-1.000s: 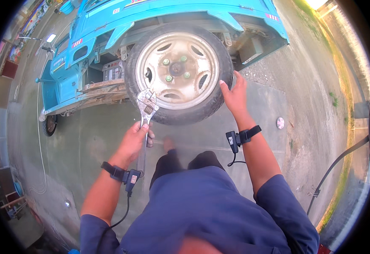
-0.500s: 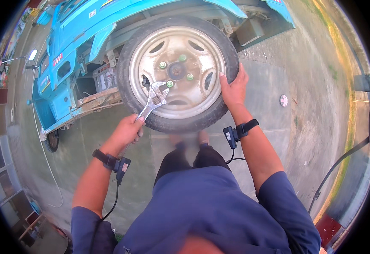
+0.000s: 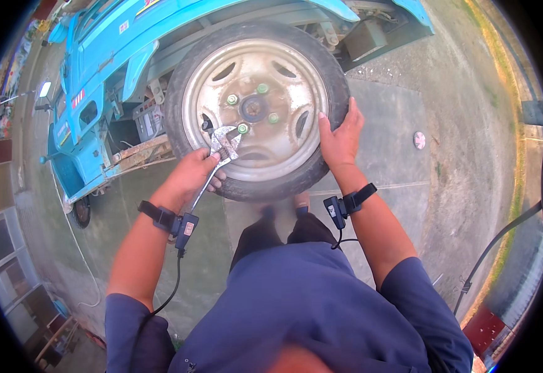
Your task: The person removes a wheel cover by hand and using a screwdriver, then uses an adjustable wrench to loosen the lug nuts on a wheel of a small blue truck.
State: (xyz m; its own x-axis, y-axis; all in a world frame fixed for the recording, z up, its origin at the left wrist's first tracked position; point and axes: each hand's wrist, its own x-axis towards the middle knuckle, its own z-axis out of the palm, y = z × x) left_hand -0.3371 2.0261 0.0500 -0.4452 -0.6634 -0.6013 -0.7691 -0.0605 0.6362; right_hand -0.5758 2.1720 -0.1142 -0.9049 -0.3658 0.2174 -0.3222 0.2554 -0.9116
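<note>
In front of me stands a wheel with a black tire (image 3: 181, 93) and a dirty, rust-stained pale rim (image 3: 287, 146). Several green-marked nuts surround its dark hub (image 3: 253, 109). My left hand (image 3: 191, 177) is closed on an adjustable wrench (image 3: 223, 149), thumb up by its head, the handle running down below the fingers. The wrench jaws sit right beside the lowest nut (image 3: 242, 128); whether they touch it I cannot tell. My right hand (image 3: 341, 143) grips the tire's right edge, thumb on the sidewall and fingers along the tread.
Behind the wheel is a blue vehicle (image 3: 113, 56) with exposed frame parts and a grey battery-like box (image 3: 149, 121). A small round pinkish disc (image 3: 419, 140) lies on the concrete at right. Black straps with wired boxes (image 3: 184, 231) are on both my wrists.
My left hand has slid up the wrench handle, close to its head. The wrench stands steeper. My right hand keeps its place on the tire.
</note>
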